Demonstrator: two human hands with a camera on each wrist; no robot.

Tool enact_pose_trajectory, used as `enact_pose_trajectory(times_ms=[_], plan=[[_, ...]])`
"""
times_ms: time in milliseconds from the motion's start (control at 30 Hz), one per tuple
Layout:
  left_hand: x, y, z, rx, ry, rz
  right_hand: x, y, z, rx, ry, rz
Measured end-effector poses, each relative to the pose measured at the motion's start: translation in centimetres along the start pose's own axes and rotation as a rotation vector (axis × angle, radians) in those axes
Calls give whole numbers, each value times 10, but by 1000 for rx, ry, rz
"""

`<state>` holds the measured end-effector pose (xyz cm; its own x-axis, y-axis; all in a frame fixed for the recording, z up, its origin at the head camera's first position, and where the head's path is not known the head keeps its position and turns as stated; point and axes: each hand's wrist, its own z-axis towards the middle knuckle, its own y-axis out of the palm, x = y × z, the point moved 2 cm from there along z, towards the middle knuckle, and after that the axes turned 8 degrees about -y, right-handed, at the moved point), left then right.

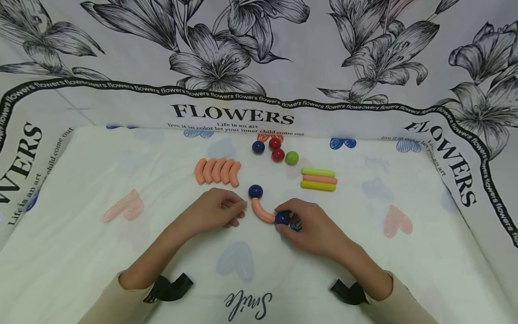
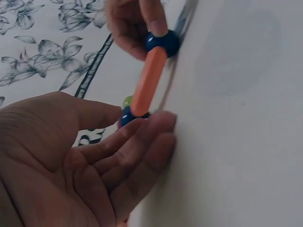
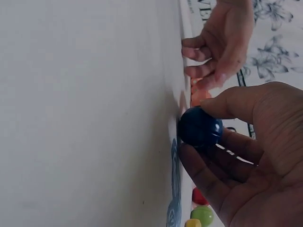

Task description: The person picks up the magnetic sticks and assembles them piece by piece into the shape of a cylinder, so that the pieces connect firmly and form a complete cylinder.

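My right hand (image 1: 313, 225) pinches a dark blue ball (image 1: 282, 218) between thumb and fingers at the right end of a curved orange stick (image 1: 263, 211). Another dark blue ball (image 1: 255, 191) sits at the stick's upper left end. Seen from the right wrist, the pinched ball (image 3: 200, 126) is close to the cloth. My left hand (image 1: 216, 209) is just left of the stick, its fingers loosely bent with nothing between them. In the left wrist view the orange stick (image 2: 149, 80) runs between both balls, beyond the left fingertips.
Several curved orange sticks (image 1: 217, 171) lie in a row behind my left hand. A loose blue ball (image 1: 258, 147), two red balls (image 1: 277, 155) and a green ball (image 1: 292, 157) sit farther back. Straight green, orange and yellow sticks (image 1: 318, 185) lie to the right on the patterned cloth (image 1: 162, 252).
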<state>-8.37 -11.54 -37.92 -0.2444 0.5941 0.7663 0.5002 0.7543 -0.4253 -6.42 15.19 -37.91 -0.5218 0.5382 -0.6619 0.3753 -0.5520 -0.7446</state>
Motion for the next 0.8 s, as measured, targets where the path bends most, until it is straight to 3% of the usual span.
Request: enact_pose_trajectory(times_ms=[167, 333, 467, 667, 800], plan=[[11, -22, -4, 108, 70, 100, 3, -5, 2, -8, -11, -7], [26, -36, -2, 226, 74, 172, 4, -9, 1, -16, 13, -15], [37, -44, 5, 297, 69, 254, 7, -10, 1, 6, -19, -5], [55, -45, 24, 370, 0, 435, 13, -15, 0, 30, -32, 0], [67, -39, 34, 366, -54, 490, 16, -18, 0, 31, -31, 6]])
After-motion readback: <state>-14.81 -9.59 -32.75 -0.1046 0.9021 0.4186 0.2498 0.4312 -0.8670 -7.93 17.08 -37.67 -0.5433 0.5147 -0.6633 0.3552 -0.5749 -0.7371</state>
